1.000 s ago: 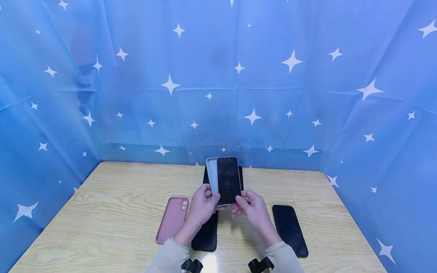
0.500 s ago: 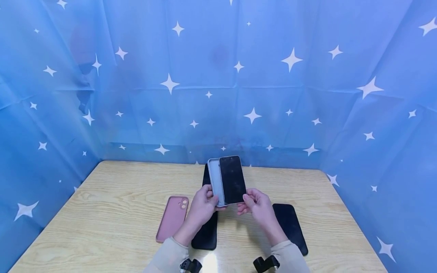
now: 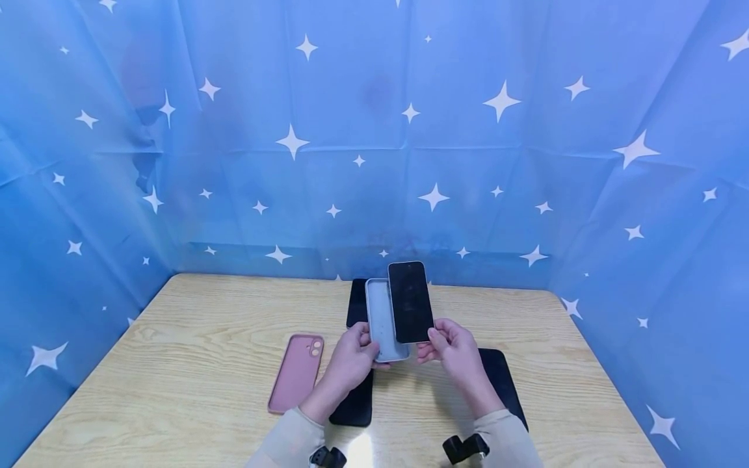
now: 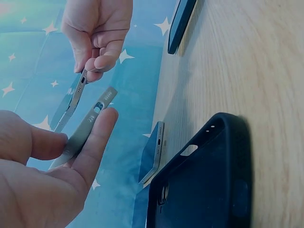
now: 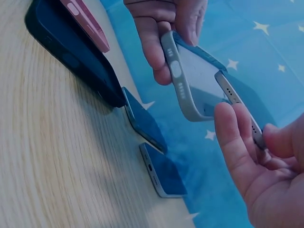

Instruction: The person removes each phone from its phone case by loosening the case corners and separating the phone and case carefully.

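My left hand [image 3: 352,356] pinches a pale blue-grey phone case [image 3: 380,320] near its lower left corner, thumb inside and fingers behind. The case's hollow side faces me. My right hand [image 3: 458,356] pinches a phone [image 3: 411,303] with a black screen at its lower right corner. The phone overlaps the right part of the case in the head view and stands higher than it. In the left wrist view a gap shows between the bottom ends of the phone [image 4: 76,97] and the case [image 4: 88,130]. Both are held up above the table.
A pink phone case [image 3: 297,374] lies left on the wooden table [image 3: 193,364]. Next to it is a black phone case [image 3: 355,403], partly under my left forearm. Two phones [image 5: 142,121] lie further back. A black phone-shaped item [image 3: 504,383] lies right, partly behind my right forearm.
The phone has moved right and slightly up, baring more of the case's inside. My right hand moved right with it. The case shifted slightly right and down, my left hand with it.
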Tool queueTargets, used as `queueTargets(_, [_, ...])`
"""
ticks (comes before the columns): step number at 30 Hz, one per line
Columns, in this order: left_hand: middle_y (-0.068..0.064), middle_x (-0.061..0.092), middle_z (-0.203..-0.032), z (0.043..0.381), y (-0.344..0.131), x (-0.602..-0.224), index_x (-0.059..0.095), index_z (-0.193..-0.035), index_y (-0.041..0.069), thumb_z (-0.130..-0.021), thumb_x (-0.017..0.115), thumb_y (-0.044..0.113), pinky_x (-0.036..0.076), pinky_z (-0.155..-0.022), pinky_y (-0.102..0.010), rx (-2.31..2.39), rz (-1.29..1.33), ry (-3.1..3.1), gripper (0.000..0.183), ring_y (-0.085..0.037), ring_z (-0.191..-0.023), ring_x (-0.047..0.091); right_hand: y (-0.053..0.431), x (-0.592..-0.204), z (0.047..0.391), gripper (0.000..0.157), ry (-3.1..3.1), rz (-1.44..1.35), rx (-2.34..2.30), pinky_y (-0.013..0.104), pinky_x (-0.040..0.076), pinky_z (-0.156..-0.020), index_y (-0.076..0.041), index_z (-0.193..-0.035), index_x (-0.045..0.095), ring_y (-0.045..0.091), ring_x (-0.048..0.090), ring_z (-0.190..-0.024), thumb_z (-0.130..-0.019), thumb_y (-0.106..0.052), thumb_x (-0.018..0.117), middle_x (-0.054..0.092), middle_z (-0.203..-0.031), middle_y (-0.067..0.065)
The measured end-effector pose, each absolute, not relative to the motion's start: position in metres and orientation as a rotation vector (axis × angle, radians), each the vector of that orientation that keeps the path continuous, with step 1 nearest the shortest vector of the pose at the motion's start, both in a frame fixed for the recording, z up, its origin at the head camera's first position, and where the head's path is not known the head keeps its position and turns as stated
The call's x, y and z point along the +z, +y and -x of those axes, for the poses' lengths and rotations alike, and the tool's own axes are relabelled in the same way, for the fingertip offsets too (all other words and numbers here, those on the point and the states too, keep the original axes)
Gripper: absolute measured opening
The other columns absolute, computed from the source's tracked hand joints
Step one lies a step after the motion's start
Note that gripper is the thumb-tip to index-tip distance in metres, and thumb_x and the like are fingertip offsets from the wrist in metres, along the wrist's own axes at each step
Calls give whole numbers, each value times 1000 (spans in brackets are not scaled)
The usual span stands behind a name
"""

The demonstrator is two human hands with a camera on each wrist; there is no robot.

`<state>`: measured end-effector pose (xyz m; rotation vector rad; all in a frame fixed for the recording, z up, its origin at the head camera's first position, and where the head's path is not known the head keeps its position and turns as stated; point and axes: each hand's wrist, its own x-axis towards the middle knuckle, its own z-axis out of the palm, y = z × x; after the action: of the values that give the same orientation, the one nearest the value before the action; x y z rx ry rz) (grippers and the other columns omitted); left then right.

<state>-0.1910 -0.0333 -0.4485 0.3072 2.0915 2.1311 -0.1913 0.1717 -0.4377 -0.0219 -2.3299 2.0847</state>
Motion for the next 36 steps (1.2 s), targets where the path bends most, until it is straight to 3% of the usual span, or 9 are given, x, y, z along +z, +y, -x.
queueTargets(7, [-35,64,-124,188,-31,-449,45,-132,-18,-104,41,-11,67,-75,-41,2103,-310,2077,29,-44,-111,68,179,-436,195,14,-2309,-10,2086,31,66,-64,15,-111,52,20,71,-62,-107,4,44,70,-87,30])
queueTargets(14, [-36,64,-122,182,-29,-450,45,-131,-19,-102,42,-13,67,-73,-42,2103,-324,2044,30,-45,-105,70,186,-432,195,15,-2309,6,2060,32,66,-65,15,-112,52,18,71,-63,-108,3,42,71,-82,22])
queueTargets(25, [-35,63,-127,174,-27,-454,39,-142,-18,-103,43,-11,67,-73,-43,2064,-309,2024,40,-44,-108,70,199,-432,200,22,-2333,91,2035,28,65,-67,16,-123,50,14,70,-66,-109,2,40,73,-89,24])
queueTargets(36, [-32,67,-119,166,-26,-461,45,-132,-17,-102,43,-12,67,-73,-39,2048,-334,2009,31,-43,-101,72,212,-436,208,21,-2312,136,2050,29,66,-65,18,-120,50,14,70,-65,-109,4,40,73,-86,22])
